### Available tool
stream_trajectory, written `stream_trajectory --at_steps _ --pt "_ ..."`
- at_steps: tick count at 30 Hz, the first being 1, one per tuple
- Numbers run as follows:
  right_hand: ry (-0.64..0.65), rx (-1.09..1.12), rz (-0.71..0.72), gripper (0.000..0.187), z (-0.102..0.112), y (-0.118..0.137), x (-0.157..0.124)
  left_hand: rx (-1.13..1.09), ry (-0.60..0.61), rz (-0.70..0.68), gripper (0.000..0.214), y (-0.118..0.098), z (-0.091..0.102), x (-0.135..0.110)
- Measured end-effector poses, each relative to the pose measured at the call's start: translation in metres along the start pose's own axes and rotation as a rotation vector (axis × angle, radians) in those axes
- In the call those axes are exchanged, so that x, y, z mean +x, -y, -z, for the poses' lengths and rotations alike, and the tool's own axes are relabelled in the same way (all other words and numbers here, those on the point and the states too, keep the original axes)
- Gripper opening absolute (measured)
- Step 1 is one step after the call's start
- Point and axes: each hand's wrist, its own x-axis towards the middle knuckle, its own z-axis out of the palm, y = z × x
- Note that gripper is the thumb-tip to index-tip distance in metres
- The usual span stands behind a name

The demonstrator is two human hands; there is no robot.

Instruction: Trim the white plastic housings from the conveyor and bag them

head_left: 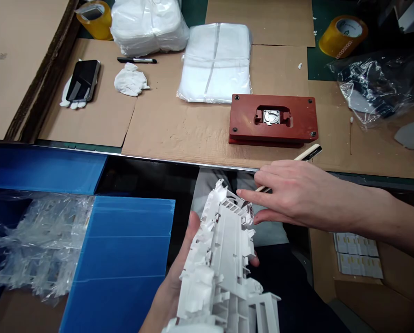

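My left hand [177, 273] is wrapped around a long white molded plastic part [224, 249] from its left side and underneath, with fingertips showing at its right edge. The part is tilted, full of ribs, clips and slots, and its near end runs out of the frame. At the far end, the fingertips of my right hand [283, 194] touch or hover close to a slotted corner. A slim cream-and-black stick-like tool [309, 152] lies across my right hand, its upper end sticking out behind the knuckles; its working end is partly hidden by the fingers.
On the cardboard-covered bench, a red block fixture [239, 125] holds a small metal piece [271, 117]. Behind stand bagged white bundles [215, 64] and tape rolls [343, 34]. A phone [83, 81] lies left. Blue bin [123, 259] and cardboard box [352, 296] flank my lap.
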Motion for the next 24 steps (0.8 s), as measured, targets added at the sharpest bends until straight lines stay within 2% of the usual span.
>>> stream_trajectory --at_steps 3,8,12,15,17,21,24 --pt "0.007 0.027 -0.009 0.043 -0.001 -0.001 -0.001 0.028 0.051 0.002 0.088 0.001 0.001 -0.005" --pt "0.058 0.29 -0.146 0.035 -0.014 -0.009 -0.01 -0.011 0.186 -0.059 0.091 0.003 0.016 -0.002" --pt "-0.055 0.666 -0.341 0.018 -0.032 -0.002 -0.005 -0.058 0.21 -0.067 0.086 0.006 0.024 0.005" --pt "-0.122 0.815 -0.399 0.014 -0.047 0.011 0.005 -0.11 0.228 -0.06 0.081 0.009 0.025 0.009" --pt "-0.156 0.843 -0.414 0.011 -0.055 0.019 0.01 -0.148 0.201 -0.06 0.075 0.01 0.022 0.01" --pt "-0.235 0.965 -0.523 0.014 -0.066 0.028 0.013 -0.199 0.061 -0.116 0.054 0.008 0.012 0.008" --pt "-0.34 1.03 -0.661 0.016 -0.069 0.029 0.006 -0.188 0.051 -0.178 0.051 0.006 0.012 0.01"
